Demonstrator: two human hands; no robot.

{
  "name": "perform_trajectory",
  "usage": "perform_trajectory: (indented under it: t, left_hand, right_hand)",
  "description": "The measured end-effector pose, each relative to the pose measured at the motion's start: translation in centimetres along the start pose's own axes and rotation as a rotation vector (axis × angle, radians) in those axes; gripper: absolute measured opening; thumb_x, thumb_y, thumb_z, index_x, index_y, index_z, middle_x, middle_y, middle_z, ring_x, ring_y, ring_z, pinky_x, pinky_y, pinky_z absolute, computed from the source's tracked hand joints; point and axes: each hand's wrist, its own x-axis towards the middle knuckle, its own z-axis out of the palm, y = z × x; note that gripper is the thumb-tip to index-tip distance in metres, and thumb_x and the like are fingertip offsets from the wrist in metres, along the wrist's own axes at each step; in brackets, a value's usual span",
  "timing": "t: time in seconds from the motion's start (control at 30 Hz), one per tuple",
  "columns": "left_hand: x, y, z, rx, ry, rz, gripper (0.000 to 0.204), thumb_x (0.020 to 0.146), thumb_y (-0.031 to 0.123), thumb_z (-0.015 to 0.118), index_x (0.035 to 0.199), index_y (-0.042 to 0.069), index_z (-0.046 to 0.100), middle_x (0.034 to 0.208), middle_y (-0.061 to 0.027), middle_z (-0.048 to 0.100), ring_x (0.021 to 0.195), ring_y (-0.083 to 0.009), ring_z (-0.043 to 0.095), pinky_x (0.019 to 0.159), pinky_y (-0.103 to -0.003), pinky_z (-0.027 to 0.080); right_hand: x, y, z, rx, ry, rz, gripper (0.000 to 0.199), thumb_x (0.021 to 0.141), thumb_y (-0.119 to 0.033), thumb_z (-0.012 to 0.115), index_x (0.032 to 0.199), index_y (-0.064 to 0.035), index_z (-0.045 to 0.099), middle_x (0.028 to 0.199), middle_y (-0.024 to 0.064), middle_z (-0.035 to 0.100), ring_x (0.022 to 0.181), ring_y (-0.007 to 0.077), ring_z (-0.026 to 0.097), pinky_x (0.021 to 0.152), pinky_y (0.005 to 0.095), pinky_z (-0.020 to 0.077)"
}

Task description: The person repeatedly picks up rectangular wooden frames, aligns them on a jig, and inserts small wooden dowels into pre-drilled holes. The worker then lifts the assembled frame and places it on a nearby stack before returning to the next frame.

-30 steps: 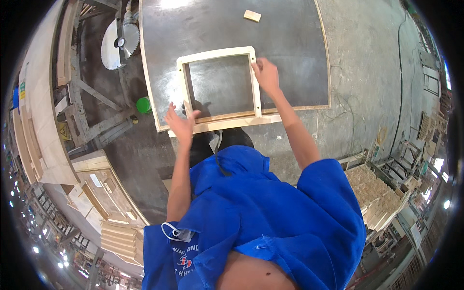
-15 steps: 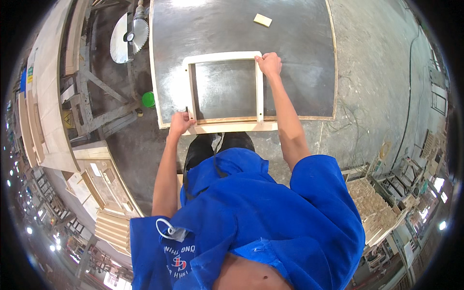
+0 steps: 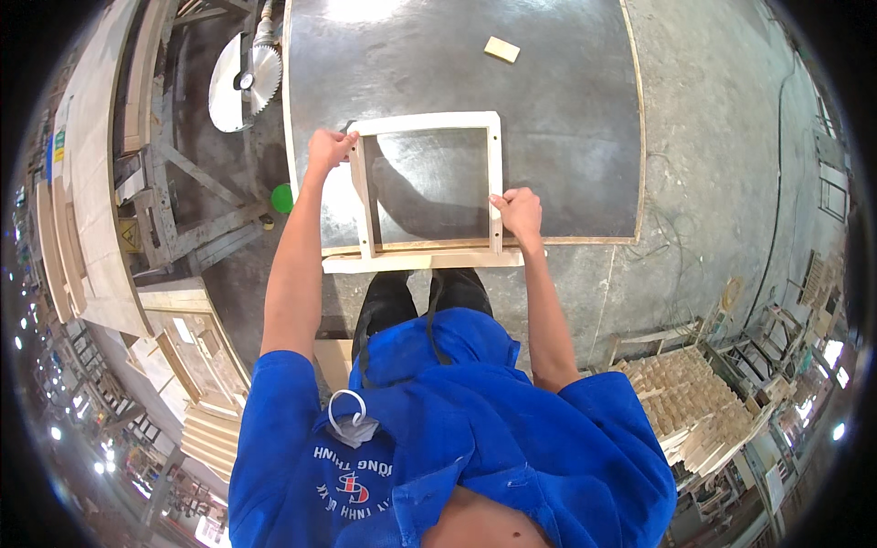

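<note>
A pale wooden frame with small dark holes in its side rails lies over the near edge of the dark tabletop. Its longer bottom rail sticks out past both sides. My left hand is closed at the upper left corner, fingertips against the left rail. A thin dark object pokes out beyond those fingers; its kind is too small to make out. Lower down on the other side, my right hand grips the right rail, thumb on top and the other fingers partly hidden.
A small wooden block lies farther back on the tabletop. To the left are a circular saw blade, a green round item and a long wooden bench. Stacked wood pieces stand at the lower right.
My left hand has gone from the lower left corner up to the upper left one, with the dark object. My right hand has slid down the right rail from the upper corner.
</note>
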Motion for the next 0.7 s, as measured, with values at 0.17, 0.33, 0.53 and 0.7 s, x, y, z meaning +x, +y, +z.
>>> perform_trajectory:
  t: [0.17,0.33,0.53,0.7]
  left_hand:
    - [-2.8,0.6,1.8,0.077,0.281,0.006,0.041,0.08,0.043,0.071,0.093,0.003,0.073,0.078,-0.0132,0.071,0.078,-0.0292,0.07,0.073,-0.042,0.054]
    - [-15.2,6.6,8.5,-0.013,0.351,0.74,0.076,0.072,0.047,0.076,0.129,0.005,0.051,0.123,-0.0193,0.057,0.112,-0.033,0.055,0.093,-0.052,0.041]
    - [-21.9,2.0,20.5,0.534,-0.298,0.871,0.052,0.07,0.032,0.074,0.112,0.006,0.061,0.106,-0.0083,0.059,0.107,-0.0258,0.056,0.086,-0.042,0.045]
    - [-24.8,4.7,11.0,-0.042,-0.239,1.025,0.04,0.068,0.028,0.075,0.1,0.007,0.063,0.096,-0.0105,0.059,0.099,-0.0286,0.057,0.083,-0.041,0.044]
  right_hand:
    - [-0.8,-1.8,0.2,-0.036,0.028,0.023,0.037,0.084,-0.038,0.068,0.077,-0.0015,0.066,0.079,0.0218,0.067,0.082,0.0439,0.063,0.07,0.05,0.0482]
    - [-2.5,0.4,2.2,-0.002,0.14,-0.061,0.036,0.091,-0.038,0.06,0.092,-0.002,0.066,0.089,0.0212,0.068,0.085,0.0429,0.064,0.073,0.0486,0.0498]
    - [-11.8,2.5,0.6,0.218,0.304,-0.284,0.024,0.094,-0.021,0.062,0.085,0.0009,0.066,0.069,0.01,0.064,0.063,0.0139,0.057,0.06,0.0307,0.0456]
    - [-17.8,10.1,3.9,0.088,-0.13,-0.074,0.045,0.096,-0.035,0.056,0.082,0.0059,0.069,0.062,0.0109,0.065,0.058,0.0161,0.06,0.058,0.0326,0.0485]
